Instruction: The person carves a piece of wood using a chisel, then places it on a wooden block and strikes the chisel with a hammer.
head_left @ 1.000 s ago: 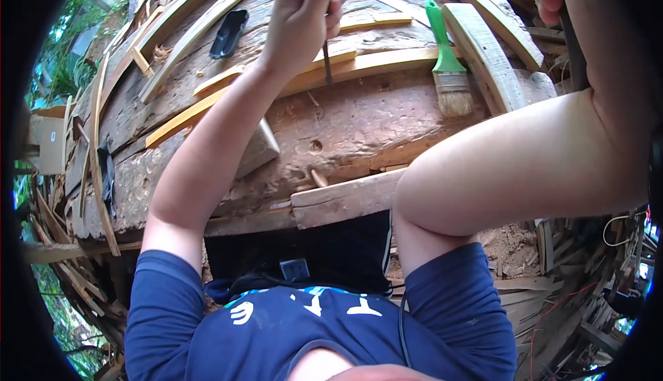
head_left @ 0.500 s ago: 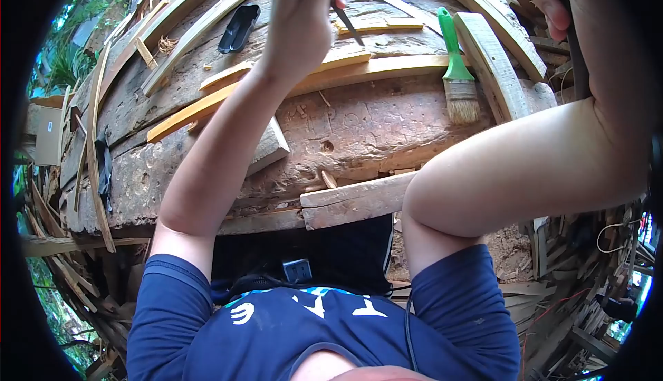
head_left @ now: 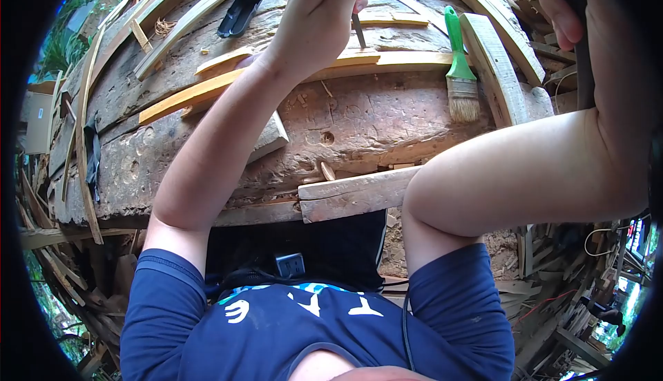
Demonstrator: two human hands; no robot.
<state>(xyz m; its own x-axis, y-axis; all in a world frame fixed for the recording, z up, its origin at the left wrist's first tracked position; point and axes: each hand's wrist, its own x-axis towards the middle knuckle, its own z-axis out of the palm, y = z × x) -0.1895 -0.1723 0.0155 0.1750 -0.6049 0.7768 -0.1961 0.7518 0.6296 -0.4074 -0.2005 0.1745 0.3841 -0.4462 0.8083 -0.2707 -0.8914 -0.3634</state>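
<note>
At the top centre, my left hand [head_left: 328, 15] is closed round a thin dark metal tool [head_left: 358, 32]. The tool points down, its lower end close to a yellowish wood strip [head_left: 407, 60] on the worn wooden bench [head_left: 345, 122]. My right hand [head_left: 563, 15], at the upper right edge, has its fingers curled round a long dark object [head_left: 584, 49], whose upper part is out of view. Between the hands lies a brush with a green handle [head_left: 457, 56], bristles toward me, beside a pale wood block [head_left: 492, 67].
A black plastic tray [head_left: 240, 13] lies left of my left hand. A wooden board [head_left: 356, 196] runs along the near edge. Another block [head_left: 271, 139] sits partly behind my left forearm. Long strips and scrap wood surround the bench.
My left hand has shifted right, and its tool has swung from slanted to nearly upright over the wood strip. The right hand has come slightly lower in view, still round the dark object.
</note>
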